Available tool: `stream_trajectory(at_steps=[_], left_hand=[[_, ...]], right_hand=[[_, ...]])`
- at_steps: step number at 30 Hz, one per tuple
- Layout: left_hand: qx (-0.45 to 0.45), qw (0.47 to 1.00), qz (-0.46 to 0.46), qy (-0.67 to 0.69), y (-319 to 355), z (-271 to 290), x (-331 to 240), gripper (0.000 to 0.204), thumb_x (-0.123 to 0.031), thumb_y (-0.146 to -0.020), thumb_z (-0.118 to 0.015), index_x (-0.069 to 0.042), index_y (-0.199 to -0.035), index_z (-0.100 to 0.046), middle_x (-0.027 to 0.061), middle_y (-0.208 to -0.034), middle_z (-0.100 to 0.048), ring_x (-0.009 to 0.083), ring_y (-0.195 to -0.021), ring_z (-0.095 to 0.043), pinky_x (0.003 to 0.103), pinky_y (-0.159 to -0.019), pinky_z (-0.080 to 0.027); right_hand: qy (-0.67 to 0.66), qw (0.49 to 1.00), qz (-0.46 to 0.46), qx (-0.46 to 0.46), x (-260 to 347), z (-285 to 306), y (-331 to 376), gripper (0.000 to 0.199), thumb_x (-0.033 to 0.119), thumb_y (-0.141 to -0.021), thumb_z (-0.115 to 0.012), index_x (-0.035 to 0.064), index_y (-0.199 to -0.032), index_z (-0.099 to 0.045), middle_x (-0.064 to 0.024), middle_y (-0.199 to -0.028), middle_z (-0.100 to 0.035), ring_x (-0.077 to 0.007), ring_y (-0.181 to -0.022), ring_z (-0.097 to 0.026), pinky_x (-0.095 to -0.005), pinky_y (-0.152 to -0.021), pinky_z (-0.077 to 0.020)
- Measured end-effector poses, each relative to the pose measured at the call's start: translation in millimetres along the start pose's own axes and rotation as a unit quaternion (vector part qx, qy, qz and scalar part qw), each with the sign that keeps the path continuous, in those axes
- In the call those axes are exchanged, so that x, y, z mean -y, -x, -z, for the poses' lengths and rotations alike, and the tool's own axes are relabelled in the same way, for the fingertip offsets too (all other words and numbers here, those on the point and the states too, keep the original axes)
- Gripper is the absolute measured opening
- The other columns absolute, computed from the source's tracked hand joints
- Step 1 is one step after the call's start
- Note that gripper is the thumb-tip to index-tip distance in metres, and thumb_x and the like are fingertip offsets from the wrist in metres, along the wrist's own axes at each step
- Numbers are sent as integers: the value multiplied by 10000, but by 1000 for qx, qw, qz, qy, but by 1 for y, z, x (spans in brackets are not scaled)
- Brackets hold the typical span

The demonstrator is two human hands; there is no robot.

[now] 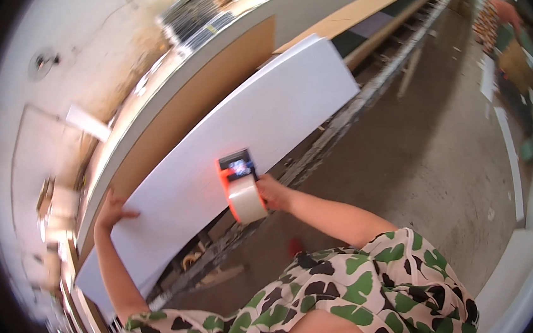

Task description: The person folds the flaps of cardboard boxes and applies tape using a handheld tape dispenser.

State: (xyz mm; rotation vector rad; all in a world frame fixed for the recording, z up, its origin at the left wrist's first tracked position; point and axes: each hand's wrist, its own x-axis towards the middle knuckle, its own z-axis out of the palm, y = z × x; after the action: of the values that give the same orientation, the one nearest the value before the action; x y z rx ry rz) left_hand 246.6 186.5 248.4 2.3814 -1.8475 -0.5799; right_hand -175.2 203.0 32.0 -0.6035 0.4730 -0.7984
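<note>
A long white board [268,109] lies slantwise in front of me, from lower left to upper right. A second white sheet edge shows along its far end. My left hand [113,211] rests at the board's far edge, toward its left end, with thumb and fingers spread. In my right hand [273,192] is an orange and black tape dispenser [248,205] carrying a wide roll of pale tape. It is held over the board's near edge, around the middle of its length. Whether the dispenser touches the board I cannot tell.
Beyond the white board stands a brown panel [197,103]. More brown boards [354,13] lie along a metal rack [391,70] running to the upper right. Dark stacked bundles [193,20] sit at the back. At the far right a blurred person [509,44] is near white strips on the floor.
</note>
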Motion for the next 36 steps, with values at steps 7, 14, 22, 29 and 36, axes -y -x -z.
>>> stream_trajectory(at_steps=[7,14,22,29,36], left_hand=[[15,996,-48,79,22,28,-19,596,-100,-534,-869,-32,-1074,-625,63,-933,-655,205,-1002,-584,323,-923,-430],[121,971,-51,201,7,55,7,385,-63,-639,-820,-50,-961,-608,5,-823,-637,101,-755,-609,231,-716,-493],[35,950,-91,298,25,95,77,450,-36,-722,-655,18,-1165,-601,68,-992,-671,152,-887,-626,288,-814,-502],[-109,934,-154,303,86,147,63,474,-163,-895,-563,44,-1313,-477,122,-1205,-596,203,-1113,-547,323,-983,-404],[-70,924,-191,325,104,59,-63,563,-29,-818,-625,50,-1336,-419,151,-1241,-550,219,-1150,-519,368,-1022,-388]], right_hand=[[-80,989,97,-81,-30,-38,2,238,132,-902,-599,-24,-1081,-623,-85,-1028,-657,-170,-934,-647,-334,-812,-526],[-26,994,106,-14,1,-41,-34,223,195,-894,-656,0,-1002,-653,-73,-916,-675,-140,-790,-663,-307,-655,-544],[-31,992,114,-46,-8,-39,-25,230,185,-892,-649,6,-1035,-665,-83,-944,-683,-160,-827,-672,-326,-705,-556],[-19,993,104,-51,-8,-34,-26,257,106,-852,-619,3,-1085,-650,-102,-1008,-677,-200,-881,-676,-350,-745,-560],[-319,910,118,237,32,17,91,430,274,-933,-577,36,-1287,-525,-146,-1398,-463,-265,-1234,-514,-395,-982,-492]])
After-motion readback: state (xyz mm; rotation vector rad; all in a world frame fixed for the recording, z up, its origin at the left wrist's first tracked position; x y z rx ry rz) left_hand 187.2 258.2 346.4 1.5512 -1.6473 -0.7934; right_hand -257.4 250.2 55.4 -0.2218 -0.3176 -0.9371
